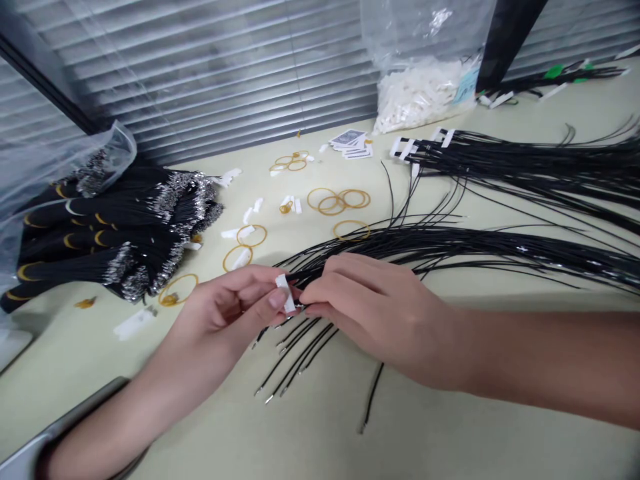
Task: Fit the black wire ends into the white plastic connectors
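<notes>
Head view: our left hand (225,313) is pinched nearly closed, holding a small white clip (285,293) between thumb and fingers. Our right hand (370,307) curls closed just beside it, gripping a bundle of thin black wires (400,243) that fans out across the worktop (310,427). Beyond lie loose rubber bands (335,201), a pile of banded wires (115,227) and a clear bag of white clips (420,93).

Beside the right hand (380,313), wires (450,243) are glossy black plastic with shiny metal tips (265,393); the tab (285,293) just left of it is matt white plastic.
</notes>
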Available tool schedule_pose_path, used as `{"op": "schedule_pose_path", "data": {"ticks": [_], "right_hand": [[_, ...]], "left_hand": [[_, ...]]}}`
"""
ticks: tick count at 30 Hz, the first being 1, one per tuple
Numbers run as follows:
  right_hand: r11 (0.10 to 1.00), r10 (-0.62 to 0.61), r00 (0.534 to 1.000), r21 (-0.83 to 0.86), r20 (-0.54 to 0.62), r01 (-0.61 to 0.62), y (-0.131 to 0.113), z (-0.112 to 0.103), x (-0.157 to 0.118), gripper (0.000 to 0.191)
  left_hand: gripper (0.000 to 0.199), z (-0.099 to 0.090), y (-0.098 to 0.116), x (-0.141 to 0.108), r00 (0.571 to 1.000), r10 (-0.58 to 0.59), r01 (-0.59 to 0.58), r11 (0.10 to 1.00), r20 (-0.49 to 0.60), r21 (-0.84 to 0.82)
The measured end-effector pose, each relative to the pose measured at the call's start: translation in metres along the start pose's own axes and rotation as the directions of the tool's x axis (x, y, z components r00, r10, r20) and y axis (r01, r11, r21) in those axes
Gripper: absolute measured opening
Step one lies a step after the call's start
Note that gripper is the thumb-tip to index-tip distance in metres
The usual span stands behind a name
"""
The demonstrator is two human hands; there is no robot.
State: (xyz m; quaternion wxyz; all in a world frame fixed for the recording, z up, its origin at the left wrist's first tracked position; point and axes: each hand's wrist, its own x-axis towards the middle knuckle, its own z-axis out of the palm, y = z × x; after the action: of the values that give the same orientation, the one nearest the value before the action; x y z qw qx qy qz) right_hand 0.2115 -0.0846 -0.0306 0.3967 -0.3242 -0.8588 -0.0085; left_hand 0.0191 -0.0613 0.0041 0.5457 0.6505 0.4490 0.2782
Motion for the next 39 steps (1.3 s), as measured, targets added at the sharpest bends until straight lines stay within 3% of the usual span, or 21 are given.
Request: {"op": "schedule_pose_path", "data": {"ticks": [7,17,20,26,31,36,39], "right_hand": [[0.997,0.072,0.996,0.024,0.043,-0.073,0.0,0.0,0.001,0.006],[0.996,0.058,0.997,0.071,0.045,-0.061,0.001,0.001,0.001,0.008],[0.99,0.075,0.995,0.118,0.062,-0.082,-0.001,-0.001,0.002,0.01],[0.999,-0.033,0.992,0.035,0.12,0.029,-0.003,-0.006,0.003,0.013],[0.997,-0.076,0.98,0.016,0.184,0.074,-0.003,-0.008,0.004,0.018],[0.996,0.005,0.999,-0.092,-0.05,-0.009,-0.003,-0.001,0.006,0.019],[0.985,0.08,0.996,-0.149,-0.031,-0.084,0.001,0.0,0.009,0.033]], "left_hand": [[0.012,0.0,-0.003,0.001,1.0,-0.002,0.003,0.998,-0.008,0.063],[0.008,0.003,0.003,-0.003,0.997,0.079,-0.08,0.979,0.009,0.188],[0.006,0.004,0.005,-0.003,0.996,0.083,-0.084,0.984,0.018,0.154],[0.004,0.005,-0.001,-0.002,0.999,-0.004,0.002,0.999,0.049,0.042],[0.003,0.011,0.003,-0.002,0.997,0.072,-0.074,0.989,0.02,0.129],[0.005,0.009,0.007,-0.001,0.993,0.118,-0.119,0.984,0.017,0.133],[0.011,0.004,0.005,0.0,0.992,0.121,-0.117,0.982,-0.021,0.149]]}}
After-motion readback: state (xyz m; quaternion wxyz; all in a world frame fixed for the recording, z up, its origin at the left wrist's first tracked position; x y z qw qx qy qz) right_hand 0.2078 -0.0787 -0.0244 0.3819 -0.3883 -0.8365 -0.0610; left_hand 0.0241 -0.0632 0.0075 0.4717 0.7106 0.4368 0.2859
